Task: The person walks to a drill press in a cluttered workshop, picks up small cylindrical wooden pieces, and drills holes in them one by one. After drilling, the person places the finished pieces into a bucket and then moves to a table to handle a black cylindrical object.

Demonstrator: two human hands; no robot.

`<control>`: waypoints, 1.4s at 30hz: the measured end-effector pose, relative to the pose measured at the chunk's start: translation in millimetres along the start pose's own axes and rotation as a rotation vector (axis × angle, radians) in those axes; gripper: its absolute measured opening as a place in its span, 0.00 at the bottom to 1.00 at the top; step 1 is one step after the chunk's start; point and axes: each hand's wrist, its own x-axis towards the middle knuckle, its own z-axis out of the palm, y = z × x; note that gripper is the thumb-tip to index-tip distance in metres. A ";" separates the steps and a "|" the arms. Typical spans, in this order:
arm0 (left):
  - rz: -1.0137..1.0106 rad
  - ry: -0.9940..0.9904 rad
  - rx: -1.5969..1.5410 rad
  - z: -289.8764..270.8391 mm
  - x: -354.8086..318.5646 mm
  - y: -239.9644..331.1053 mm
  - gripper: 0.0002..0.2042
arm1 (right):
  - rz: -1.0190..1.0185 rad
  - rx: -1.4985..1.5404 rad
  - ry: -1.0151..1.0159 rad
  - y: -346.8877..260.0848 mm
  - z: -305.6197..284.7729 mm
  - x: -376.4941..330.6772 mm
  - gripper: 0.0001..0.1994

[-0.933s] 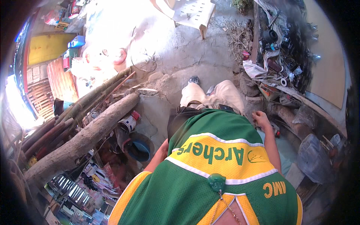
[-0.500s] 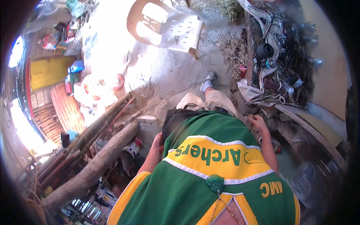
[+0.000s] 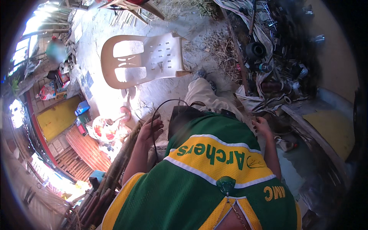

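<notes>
My left hand [image 3: 150, 131] is raised beside my left hip, fingers loosely bent and apart, gripping nothing that I can see. A thin black cable [image 3: 154, 115] arcs across its fingers and up toward a black bag [image 3: 183, 119] at my waist; whether the hand touches the cable is unclear. My right hand [image 3: 262, 125] hangs beside my right hip with its fingers curled together. Anything inside those fingers is too small or hidden to name. In front of my legs stands a pale plastic chair [image 3: 165, 53] with slots in its seat.
Cluttered tools and a black round part [image 3: 255, 50] lie along the right, behind a wooden edge [image 3: 237, 50]. Dry straw [image 3: 222, 50] is heaped beside it. Poles [image 3: 115, 168] lean at the lower left. A yellow panel [image 3: 57, 120] and a blue container [image 3: 82, 108] are at left.
My view has shifted, with the chair now lower and further left. My left hand has come up and away from my hip, and the black cable now arcs beside it.
</notes>
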 end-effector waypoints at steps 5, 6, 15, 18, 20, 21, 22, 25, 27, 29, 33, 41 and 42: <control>0.061 -0.171 0.688 89.7 64.9 76.1 0.17 | -0.064 0.192 0.074 -33.2 23.5 -1.1 0.18; 0.082 -0.198 0.863 106.9 77.2 93.5 0.17 | -0.061 0.241 0.100 -41.9 28.4 -0.1 0.18; 0.016 -0.721 1.674 209.1 176.9 211.5 0.14 | -0.092 0.383 0.169 -128.4 69.5 8.3 0.18; 0.063 -0.847 1.708 223.4 192.4 234.3 0.12 | -0.069 0.475 0.248 -140.4 88.0 3.3 0.20; -0.003 -0.808 1.613 231.1 199.1 241.4 0.11 | -0.024 0.513 0.248 -142.1 100.5 0.7 0.21; -0.083 -0.757 1.609 235.4 202.8 242.8 0.11 | -0.004 0.519 0.248 -140.9 107.4 -1.2 0.21; -0.086 -0.832 1.560 240.9 207.7 240.8 0.11 | 0.006 0.542 0.253 -139.2 115.2 -2.6 0.22; -0.111 -1.060 1.426 261.8 225.6 226.3 0.10 | 0.019 0.570 0.224 -133.4 131.4 0.0 0.23; -0.144 -1.221 1.357 273.8 235.2 209.9 0.09 | -0.020 0.577 0.278 -129.0 140.8 1.1 0.23; -0.071 -1.297 1.487 278.4 241.6 201.8 0.09 | -0.022 0.594 0.295 -123.3 150.4 -1.6 0.23; -0.002 -1.062 1.668 257.2 250.2 217.2 0.11 | -0.033 0.731 0.418 -104.2 176.8 -17.8 0.20; 0.337 -0.780 2.302 167.6 270.2 295.8 0.17 | 0.163 0.917 0.255 -40.8 273.4 -13.0 0.22; 0.235 -0.726 2.323 164.1 270.1 302.0 0.18 | 0.143 0.944 0.238 -35.4 288.5 -9.3 0.21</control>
